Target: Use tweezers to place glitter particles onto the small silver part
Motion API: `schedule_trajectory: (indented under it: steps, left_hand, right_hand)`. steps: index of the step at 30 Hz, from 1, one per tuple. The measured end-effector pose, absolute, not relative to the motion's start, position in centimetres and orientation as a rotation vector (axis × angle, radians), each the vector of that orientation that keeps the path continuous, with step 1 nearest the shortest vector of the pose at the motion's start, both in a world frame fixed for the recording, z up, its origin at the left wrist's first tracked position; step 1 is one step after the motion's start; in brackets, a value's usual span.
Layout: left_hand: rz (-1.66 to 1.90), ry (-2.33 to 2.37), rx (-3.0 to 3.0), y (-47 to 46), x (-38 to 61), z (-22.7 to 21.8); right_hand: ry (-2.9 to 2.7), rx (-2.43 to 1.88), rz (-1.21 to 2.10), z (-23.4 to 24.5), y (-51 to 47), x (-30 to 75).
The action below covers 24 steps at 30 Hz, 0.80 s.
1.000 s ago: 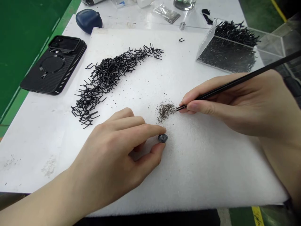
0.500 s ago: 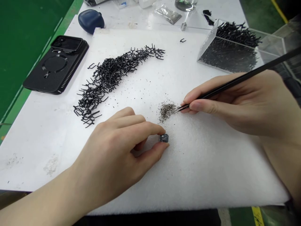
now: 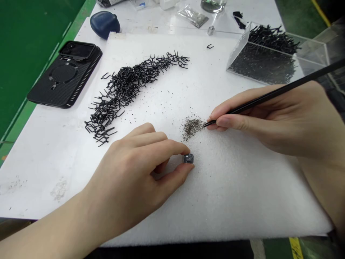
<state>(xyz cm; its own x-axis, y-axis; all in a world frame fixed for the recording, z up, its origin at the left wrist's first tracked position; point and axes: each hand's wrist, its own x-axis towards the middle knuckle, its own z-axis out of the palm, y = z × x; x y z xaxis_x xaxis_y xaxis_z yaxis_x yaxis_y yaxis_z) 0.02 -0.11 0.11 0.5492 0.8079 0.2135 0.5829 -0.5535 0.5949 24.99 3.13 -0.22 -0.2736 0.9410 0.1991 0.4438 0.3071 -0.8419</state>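
Between thumb and forefinger, my left hand (image 3: 140, 172) pinches a small dark, shiny cylindrical piece (image 3: 189, 158) just above the white foam sheet (image 3: 237, 201). My right hand (image 3: 269, 122) grips black tweezers (image 3: 258, 100) like a pen. Their tips touch the right edge of a small pile of tiny metallic grains (image 3: 192, 127), and the two tips lie close together. Whether a grain sits between them is too small to tell. Beyond my left hand, a long heap of black forked pieces (image 3: 129, 81) curves across the foam.
A clear box (image 3: 234, 63) of black pieces stands at the back right. To the left lies a black phone (image 3: 64, 73), with a dark blue rounded object (image 3: 104, 24) behind it. A small bag (image 3: 192, 16) and a glass container (image 3: 212, 5) are at the back.
The tweezers' tips have closed toward each other at the edge of the grain pile. Both hands stay almost in place, my left still pinching the small dark piece.
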Motion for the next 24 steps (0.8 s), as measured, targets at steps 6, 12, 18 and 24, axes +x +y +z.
schedule_trajectory:
  steps: [6, 12, 18, 24]
  left_hand:
    - [0.688, 1.143, 2.316, -0.1, 0.1, -0.1]
    - [0.705, 1.153, 2.331, -0.2, 0.1, -0.2]
    - [0.712, 1.137, 2.344, 0.0, 0.2, -0.4]
    - [0.709, 1.13, 2.351, -0.3, 0.0, -0.4]
  right_hand:
    - [-1.847, -1.225, 0.864, 0.5, 2.8, 24.8]
    - [-1.894, -1.117, 1.125, 0.6, 1.6, 23.9]
    - [-1.919, -1.051, 1.173, 0.2, 1.3, 24.0]
    - [-1.945, -1.02, 1.158, 0.1, 1.4, 23.8]
